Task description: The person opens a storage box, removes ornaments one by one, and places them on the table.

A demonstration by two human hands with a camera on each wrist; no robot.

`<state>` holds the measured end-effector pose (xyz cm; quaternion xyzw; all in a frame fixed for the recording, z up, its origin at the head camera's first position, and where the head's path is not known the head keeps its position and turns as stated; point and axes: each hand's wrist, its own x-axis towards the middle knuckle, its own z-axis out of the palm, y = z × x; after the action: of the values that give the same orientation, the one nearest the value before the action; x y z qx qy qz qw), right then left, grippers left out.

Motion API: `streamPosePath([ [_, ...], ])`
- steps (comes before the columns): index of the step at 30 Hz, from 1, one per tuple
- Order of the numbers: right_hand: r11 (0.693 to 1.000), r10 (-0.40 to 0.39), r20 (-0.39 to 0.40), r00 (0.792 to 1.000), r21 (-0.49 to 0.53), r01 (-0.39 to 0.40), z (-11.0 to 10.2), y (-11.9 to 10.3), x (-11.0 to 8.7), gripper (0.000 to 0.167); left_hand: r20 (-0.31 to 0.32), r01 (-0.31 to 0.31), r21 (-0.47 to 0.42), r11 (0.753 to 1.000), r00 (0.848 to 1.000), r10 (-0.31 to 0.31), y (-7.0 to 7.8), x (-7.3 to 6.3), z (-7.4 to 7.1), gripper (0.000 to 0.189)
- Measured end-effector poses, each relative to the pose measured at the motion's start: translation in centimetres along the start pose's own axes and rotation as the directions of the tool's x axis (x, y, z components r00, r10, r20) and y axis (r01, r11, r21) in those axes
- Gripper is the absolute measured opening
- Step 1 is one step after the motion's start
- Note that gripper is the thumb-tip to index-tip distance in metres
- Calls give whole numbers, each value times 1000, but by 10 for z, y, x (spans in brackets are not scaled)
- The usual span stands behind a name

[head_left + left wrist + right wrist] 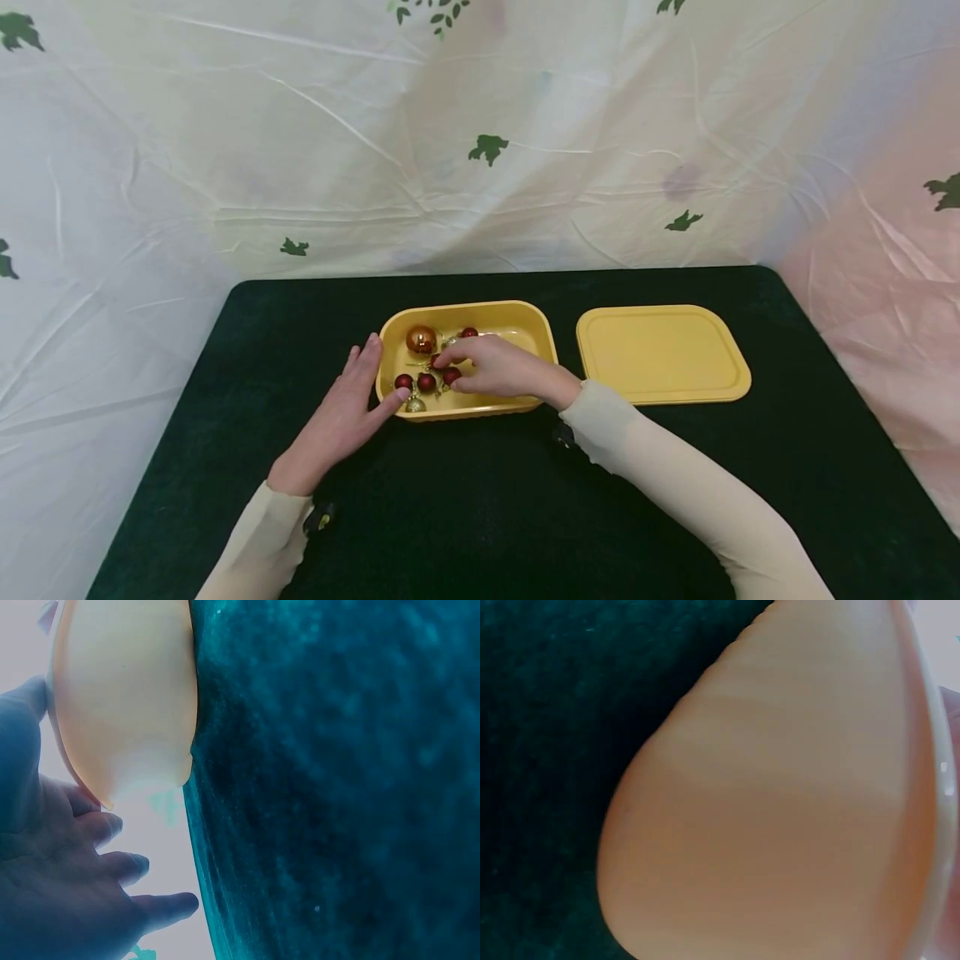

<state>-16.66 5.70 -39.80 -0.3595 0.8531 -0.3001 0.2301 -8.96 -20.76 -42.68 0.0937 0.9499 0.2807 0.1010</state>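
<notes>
A yellow plastic box (pixel 538 340) with rounded corners holds several small dark red Christmas baubles (pixel 426 382), a larger shiny copper-orange bauble (pixel 421 339) and small gold ones (pixel 416 404). My left hand (pixel 341 414) rests against the box's left end, fingers extended along the outside and thumb over the near rim. In the left wrist view its fingers (pixel 166 906) are spread beside the box. My right hand (pixel 498 367) reaches into the box, index finger and thumb bent around the red baubles; I cannot tell whether they pinch one. The right wrist view shows mainly the box's outer wall (pixel 765 810).
A flat yellow lid (pixel 663 354) lies to the right of the box. Both rest on a dark green cloth-covered table (pixel 480 500). Behind the table hangs a pale, wrinkled curtain (pixel 360 183) with green leaf prints.
</notes>
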Motion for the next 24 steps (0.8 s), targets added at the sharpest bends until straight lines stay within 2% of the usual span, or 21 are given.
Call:
streamPosePath([
  [6, 999, 27, 28, 999, -37, -26, 4, 4, 4, 38, 0, 8, -2, 1000, 1000, -8, 0, 0, 0, 95],
  [24, 997, 28, 4, 1000, -71, -28, 11, 10, 9, 28, 3, 18, -22, 1000, 1000, -18, 0, 0, 0, 96],
])
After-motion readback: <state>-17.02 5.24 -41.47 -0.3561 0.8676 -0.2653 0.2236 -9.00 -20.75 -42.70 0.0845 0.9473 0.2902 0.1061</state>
